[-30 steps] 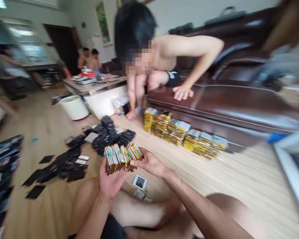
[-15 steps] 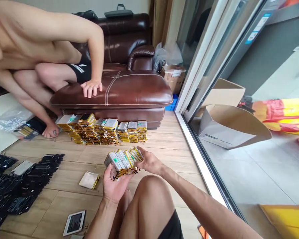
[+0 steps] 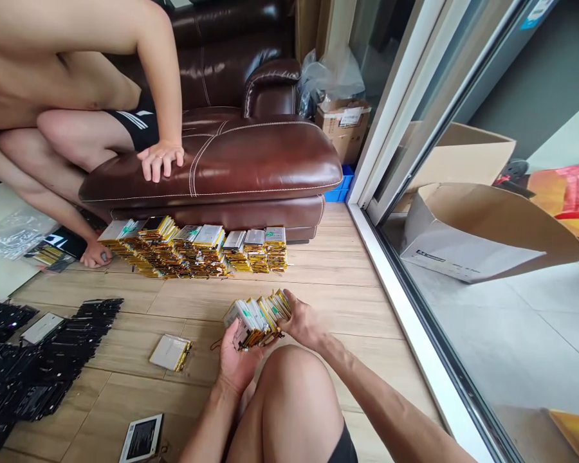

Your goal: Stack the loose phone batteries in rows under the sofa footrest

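Note:
Both my hands hold one fanned stack of flat silver-and-gold battery packs [image 3: 257, 316] just above my raised knee. My left hand [image 3: 236, 363] cups the stack from below, fingers curled up around it. My right hand [image 3: 303, 323] grips its right end with fingers wrapped on top. Beyond my hands, a long row of stacked battery packs [image 3: 193, 247] lines the floor against the brown leather sofa [image 3: 231, 167]. A single battery pack [image 3: 170, 352] lies on the floor to the left.
Another person crouches on the sofa, one hand [image 3: 160, 159] on the cushion. A pile of black sheets [image 3: 38, 366] covers the floor at left. A small framed panel [image 3: 142, 438] lies near my leg. A sliding door track [image 3: 415, 321] and open cardboard boxes [image 3: 482, 231] are at right.
The view swung right, from the room to the sofa and glass door. My hands kept the stack and drew it lower and closer to my knee.

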`<action>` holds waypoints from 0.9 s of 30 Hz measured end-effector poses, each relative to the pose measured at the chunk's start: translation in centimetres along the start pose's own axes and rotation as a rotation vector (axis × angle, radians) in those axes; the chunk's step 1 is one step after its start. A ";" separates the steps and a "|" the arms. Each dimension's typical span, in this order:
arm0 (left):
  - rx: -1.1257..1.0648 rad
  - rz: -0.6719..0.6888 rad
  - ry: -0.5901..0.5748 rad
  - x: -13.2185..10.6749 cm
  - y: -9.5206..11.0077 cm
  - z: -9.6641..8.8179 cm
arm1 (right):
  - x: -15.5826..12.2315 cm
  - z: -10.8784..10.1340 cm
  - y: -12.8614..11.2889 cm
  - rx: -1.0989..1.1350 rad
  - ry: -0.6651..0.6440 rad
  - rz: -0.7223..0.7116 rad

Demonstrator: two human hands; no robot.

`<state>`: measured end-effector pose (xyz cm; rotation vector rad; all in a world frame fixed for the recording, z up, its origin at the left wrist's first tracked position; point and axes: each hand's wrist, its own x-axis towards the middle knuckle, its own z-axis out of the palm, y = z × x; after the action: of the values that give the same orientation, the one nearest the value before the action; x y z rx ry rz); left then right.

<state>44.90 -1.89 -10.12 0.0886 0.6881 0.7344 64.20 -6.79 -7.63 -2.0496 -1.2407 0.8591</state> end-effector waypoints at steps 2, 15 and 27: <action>-0.004 -0.008 -0.012 0.0 -0.2 0.3 | -0.2 -0.1 -0.3 -0.111 0.000 -0.049; 0.194 0.056 0.224 2.6 0.2 0.8 | -1.0 1.5 3.2 -0.717 -0.012 -0.116; 0.703 0.119 0.211 2.7 1.2 2.3 | 1.7 -1.1 3.0 -0.639 -0.009 -0.071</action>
<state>47.04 1.08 -9.45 0.7072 1.1289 0.5904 67.29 -6.58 -9.61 -2.4570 -1.7444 0.4670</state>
